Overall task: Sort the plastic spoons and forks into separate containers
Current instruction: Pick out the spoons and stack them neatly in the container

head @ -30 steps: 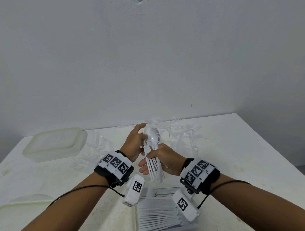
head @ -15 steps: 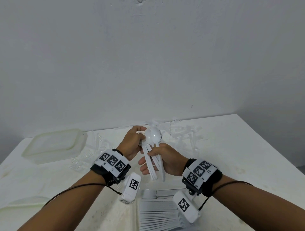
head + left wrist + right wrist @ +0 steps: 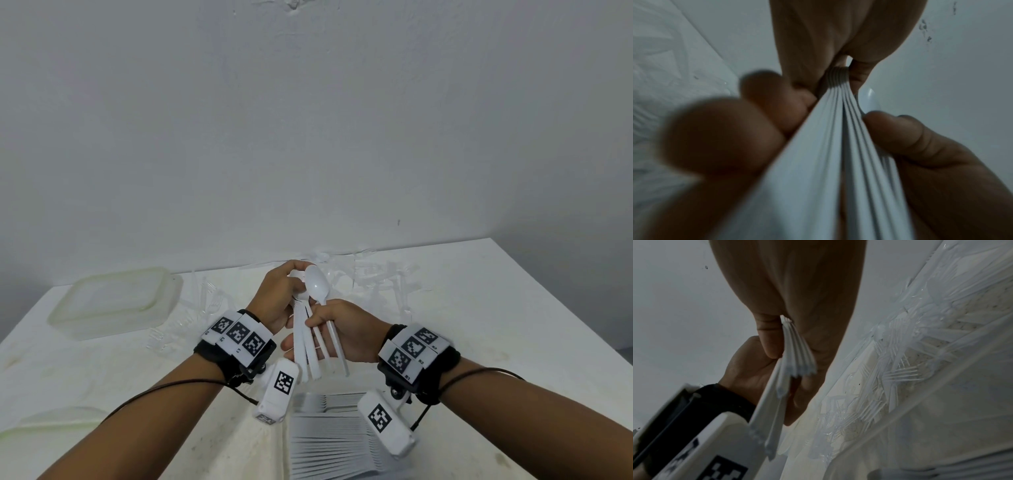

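Observation:
Above the table's middle I hold a bunch of white plastic spoons (image 3: 310, 346) in both hands. My left hand (image 3: 291, 284) grips the stacked bowls at the top. My right hand (image 3: 315, 320) pinches the handles, which fan out downward. One spoon (image 3: 317, 285) stands apart from the bunch, its bowl facing me. The left wrist view shows the fanned handles (image 3: 838, 146) squeezed between fingers. In the right wrist view the handles (image 3: 795, 353) hang below my palm. A lidded translucent container (image 3: 116, 301) sits at the back left.
Clear plastic forks (image 3: 380, 284) lie scattered along the table's back and beside the lidded container; they show again (image 3: 900, 371) in the right wrist view. A row of stacked white cutlery (image 3: 329, 442) lies near me. Another translucent container (image 3: 34, 431) is at the near left edge.
The compact bunch has spread: the handles now fan apart, and one spoon has come away to the right with its bowl turned toward me. Both hands stay in about the same place.

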Demonstrator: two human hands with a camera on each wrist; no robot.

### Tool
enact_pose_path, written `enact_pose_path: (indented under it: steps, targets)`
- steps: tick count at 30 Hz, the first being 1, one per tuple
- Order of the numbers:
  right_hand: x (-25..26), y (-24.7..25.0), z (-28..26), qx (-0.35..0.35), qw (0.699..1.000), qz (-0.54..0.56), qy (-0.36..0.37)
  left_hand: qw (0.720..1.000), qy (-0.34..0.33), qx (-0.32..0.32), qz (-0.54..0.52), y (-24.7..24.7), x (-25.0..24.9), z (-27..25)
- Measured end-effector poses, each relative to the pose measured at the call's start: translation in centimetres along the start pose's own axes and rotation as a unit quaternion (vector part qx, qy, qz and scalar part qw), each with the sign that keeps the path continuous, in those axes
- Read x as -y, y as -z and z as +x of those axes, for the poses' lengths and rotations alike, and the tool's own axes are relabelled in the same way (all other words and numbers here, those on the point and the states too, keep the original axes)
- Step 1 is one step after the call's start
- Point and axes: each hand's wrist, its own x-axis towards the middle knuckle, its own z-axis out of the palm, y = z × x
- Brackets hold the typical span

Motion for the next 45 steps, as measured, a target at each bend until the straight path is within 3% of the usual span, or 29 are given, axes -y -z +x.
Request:
enact_pose_path:
  steps: [5, 8, 12, 15, 18, 21, 25, 28, 32, 36, 40, 43, 45]
  targets:
    - [0.2, 0.2, -0.2, 0.026, 0.999, -0.014, -0.026, 0.990, 0.027, 0.079, -0.114, -0.1, -0.1, -0.7]
    - [0.5, 0.0, -0.4, 0.031, 0.998, -0.034, -0.045, 0.992, -0.007, 0.117, -0.051, -0.3, -0.1, -1.1]
    - [0.3, -0.2, -0.1, 0.042, 0.997, -0.029, -0.056, 0.992, -0.051, 0.117, 0.020, -0.7, 0.4, -1.2]
    - [0.2, -0.6, -0.1, 0.013, 0.996, -0.076, -0.052, 0.993, -0.068, 0.060, 0.072, -0.9, 0.5, -1.1]
    - [-0.5, -0.9, 0.2, -0.097, 0.985, -0.144, 0.009, 0.989, -0.077, -0.059, 0.113, -0.7, 0.9, 0.0]
    - [-0.9, -1.0, 0.4, -0.134, 0.976, -0.166, 0.033, 0.982, -0.104, -0.081, 0.134, -0.6, 0.9, 0.3]
    - [0.6, -0.5, -0.8, -0.063, 0.991, -0.114, -0.013, 0.999, -0.033, -0.004, -0.003, 0.0, 0.1, -0.1]
    - [0.9, -0.1, -1.8, 0.016, 0.995, -0.087, -0.047, 0.993, 0.006, 0.048, -0.104, 0.2, -0.2, -0.3]
    - [0.6, -0.6, -2.2, 0.037, 0.996, -0.057, -0.056, 0.996, -0.012, 0.022, -0.086, -0.7, -0.3, -0.6]
    - [0.3, -0.9, -2.3, 0.018, 0.999, -0.038, -0.033, 0.997, -0.075, -0.010, -0.022, -1.2, -0.4, -0.9]
    - [0.7, -1.0, -2.5, -0.086, 0.996, 0.006, 0.034, 0.997, -0.062, -0.021, 0.040, -1.0, -0.2, -1.5]
    - [0.6, 0.0, -1.5, -0.230, 0.968, -0.003, 0.103, 0.984, -0.059, -0.070, 0.154, -0.5, 0.3, -2.4]
    - [0.5, 0.4, -1.0, -0.294, 0.947, 0.019, 0.132, 0.968, -0.068, -0.051, 0.235, -0.7, 0.6, -3.7]
